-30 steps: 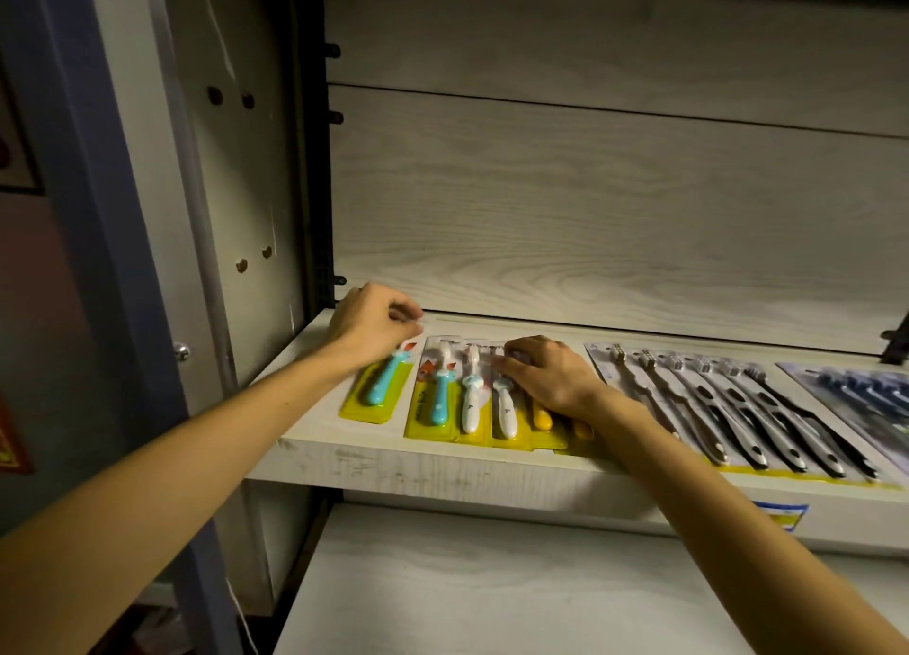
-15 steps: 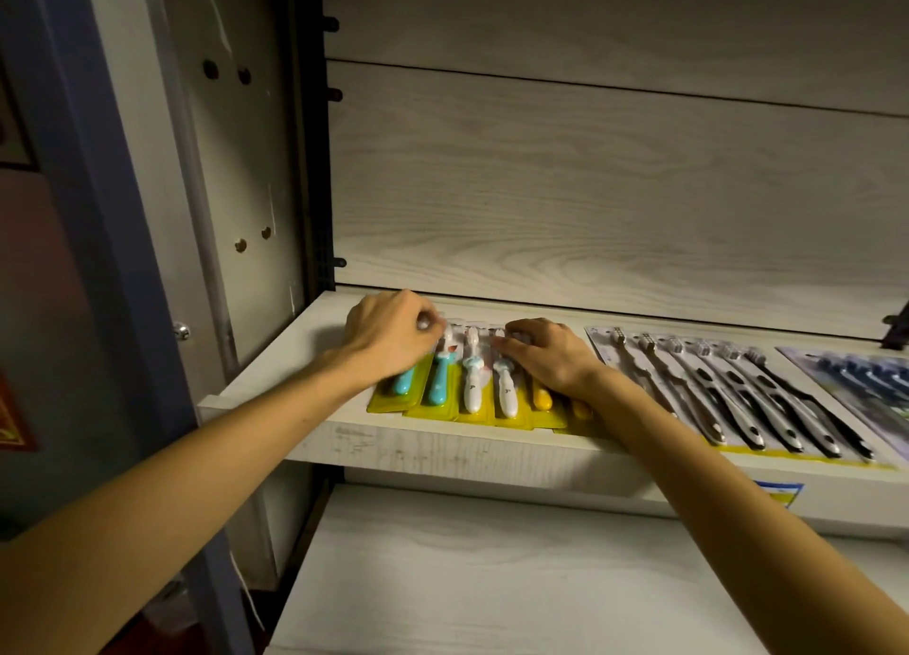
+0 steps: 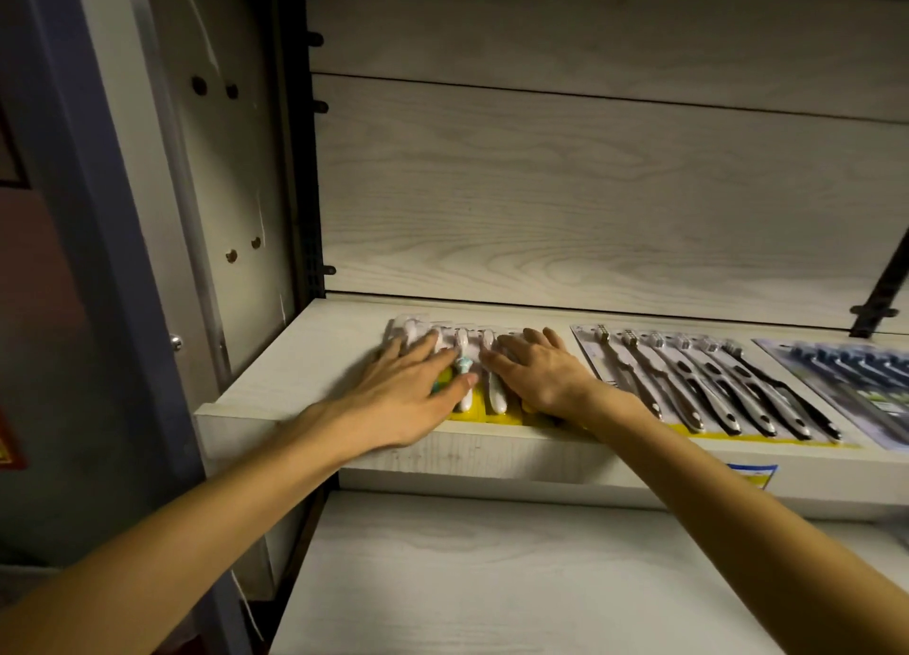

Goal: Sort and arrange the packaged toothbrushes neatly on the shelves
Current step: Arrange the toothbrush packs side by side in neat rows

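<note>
A pale wood-grain shelf unit fills the view, its back panel (image 3: 590, 201) bare above the upper shelf (image 3: 305, 359), with a lower shelf (image 3: 492, 580) bare below it. On the upper shelf the packaged toothbrushes lie flat in a row running left to right, three groups visible: the yellow-backed packs (image 3: 479, 411) at the left, a grey-handled pack (image 3: 698, 384) in the middle showing six brushes side by side, and a dark blue pack (image 3: 856, 384) cut off by the right edge, its count unreadable. Two white-handled brushes show between the hands in the yellow group; the rest are covered, so the full count cannot be told.

The left hand (image 3: 413, 388) lies flat with fingers spread over the left part of the yellow packs; the right hand (image 3: 536, 374) presses palm-down on their right part, just beside the grey-handled pack. Neither hand grips anything; both are splayed and resting on the packaging, slightly apart.

The step in hand looks like squaring up the yellow packs into one tidy block. The next move likely calls for lifting the hands clear and checking that the pack edges line up with the shelf's front edge and with the neighbouring pack.
</note>
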A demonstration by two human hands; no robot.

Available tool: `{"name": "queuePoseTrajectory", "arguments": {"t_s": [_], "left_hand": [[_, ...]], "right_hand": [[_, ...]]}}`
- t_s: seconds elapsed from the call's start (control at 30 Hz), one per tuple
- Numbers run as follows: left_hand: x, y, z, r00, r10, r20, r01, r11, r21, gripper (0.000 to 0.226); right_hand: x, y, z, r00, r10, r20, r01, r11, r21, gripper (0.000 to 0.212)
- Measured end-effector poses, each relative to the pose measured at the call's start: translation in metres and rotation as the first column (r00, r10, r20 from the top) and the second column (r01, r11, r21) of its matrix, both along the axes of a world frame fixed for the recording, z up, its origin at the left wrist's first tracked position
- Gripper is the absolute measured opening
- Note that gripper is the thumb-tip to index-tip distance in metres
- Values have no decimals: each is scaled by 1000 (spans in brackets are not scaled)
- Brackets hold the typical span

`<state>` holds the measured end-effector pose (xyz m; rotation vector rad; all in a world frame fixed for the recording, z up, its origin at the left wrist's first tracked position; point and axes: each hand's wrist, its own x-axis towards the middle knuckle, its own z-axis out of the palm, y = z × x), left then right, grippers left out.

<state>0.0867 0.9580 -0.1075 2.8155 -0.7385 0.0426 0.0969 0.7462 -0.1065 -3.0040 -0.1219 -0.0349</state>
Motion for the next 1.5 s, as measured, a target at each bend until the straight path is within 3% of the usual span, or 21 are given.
{"name": "queuePoseTrajectory", "arguments": {"t_s": [0.1,0.23,0.37,0.53,0.7,0.9,1.2,1.5], "left_hand": [[-6,-1,-1,997,-35,75,34,999,20,75],[-5,-3,2,998,-34,58,32,998,47,75],[-1,-5,2,999,-8,53,3,996,92,82],[-1,-4,-5,987,-10,158,7,1000,20,84],[-4,-2,-8,975,-10,224,6,1000,20,84],[-4,-1,-9,983,-32,183,34,999,-9,86],[-9,1,-10,976,-79,203,71,996,45,88],[-17,-8,-17,972,-21,233,-1,996,95,68]], "right_hand": [[-15,1,-3,1000,27,5,-27,1000,-5,68],[-27,8,-4,998,36,61,-36,999,-7,66],[-30,14,-3,990,-25,141,11,995,97,63],[-34,17,-1,989,-30,146,13,994,113,63],[-41,16,1,988,70,135,-56,993,-101,52],[-53,17,-12,968,34,249,-53,996,70,52],[-55,14,-9,979,35,199,-50,996,71,61],[-56,14,-7,986,56,159,-71,994,86,57]]}}
